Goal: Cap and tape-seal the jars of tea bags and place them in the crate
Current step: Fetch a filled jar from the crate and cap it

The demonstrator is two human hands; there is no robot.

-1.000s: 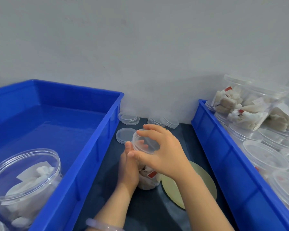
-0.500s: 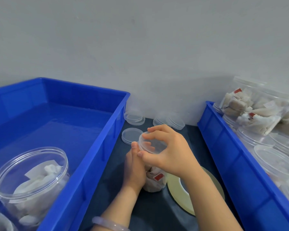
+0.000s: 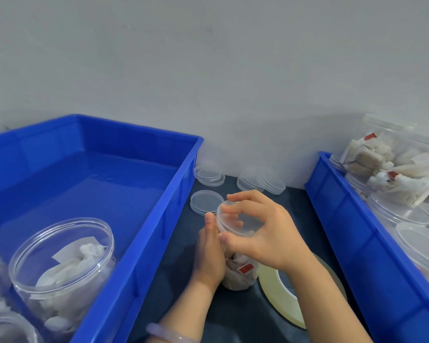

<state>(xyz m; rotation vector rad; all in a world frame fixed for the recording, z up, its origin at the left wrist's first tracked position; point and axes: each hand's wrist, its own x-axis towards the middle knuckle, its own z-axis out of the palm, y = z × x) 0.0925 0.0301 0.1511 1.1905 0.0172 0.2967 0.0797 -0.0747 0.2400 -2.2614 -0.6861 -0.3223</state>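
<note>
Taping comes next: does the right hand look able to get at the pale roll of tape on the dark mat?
Probably yes, once it lets go: the right hand grips the clear round plastic lid on the jar of tea bags, and the pale roll of tape lies uncovered just beneath its wrist.

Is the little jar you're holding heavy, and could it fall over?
Probably light: the jar looks like thin clear plastic stuffed with soft tea bags. It seems taller than wide, so a bump might tip it. The left hand steadies it.
</note>
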